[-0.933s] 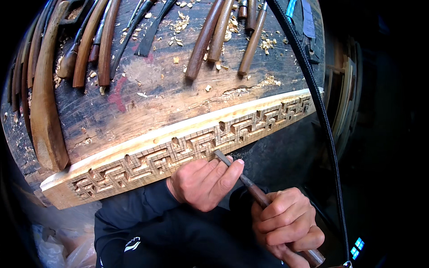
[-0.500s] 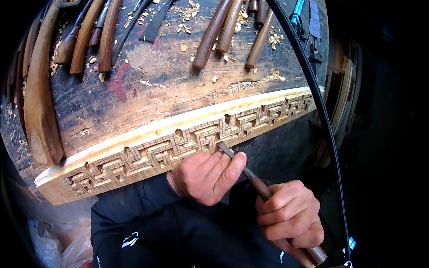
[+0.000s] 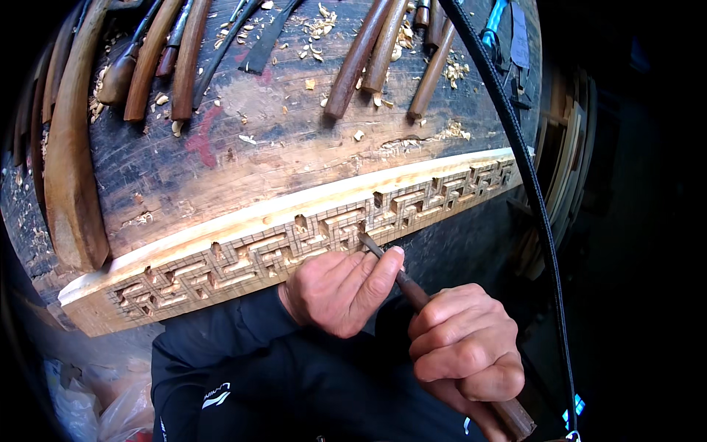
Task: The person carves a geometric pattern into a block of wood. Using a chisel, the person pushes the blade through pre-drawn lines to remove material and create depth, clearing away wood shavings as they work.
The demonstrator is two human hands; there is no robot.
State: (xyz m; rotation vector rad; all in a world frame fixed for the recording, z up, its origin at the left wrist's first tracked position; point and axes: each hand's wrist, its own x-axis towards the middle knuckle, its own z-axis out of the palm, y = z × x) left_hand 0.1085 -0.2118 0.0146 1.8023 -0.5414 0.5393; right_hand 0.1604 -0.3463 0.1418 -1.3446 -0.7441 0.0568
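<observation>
A long pale wood strip (image 3: 243,225) carved with a maze-like fret pattern lies along the front edge of a dark worn workbench (image 3: 280,147). A chisel (image 3: 409,289) with a brown wooden handle points up-left, its metal tip in the carved pattern near the strip's middle. My left hand (image 3: 339,291) pinches the chisel's blade just behind the tip, resting against the strip. My right hand (image 3: 464,350) is wrapped around the handle lower right. Dark sleeves cover both forearms.
Several wooden-handled carving tools (image 3: 368,51) lie in a row across the back of the bench among wood chips. A large curved wooden piece (image 3: 70,162) lies at the left. A black cord (image 3: 530,191) arcs down the right side. Plastic bags (image 3: 88,405) sit lower left.
The chisel tip has stayed at about the same spot on the pattern while both hands shifted slightly. The view has drifted a little.
</observation>
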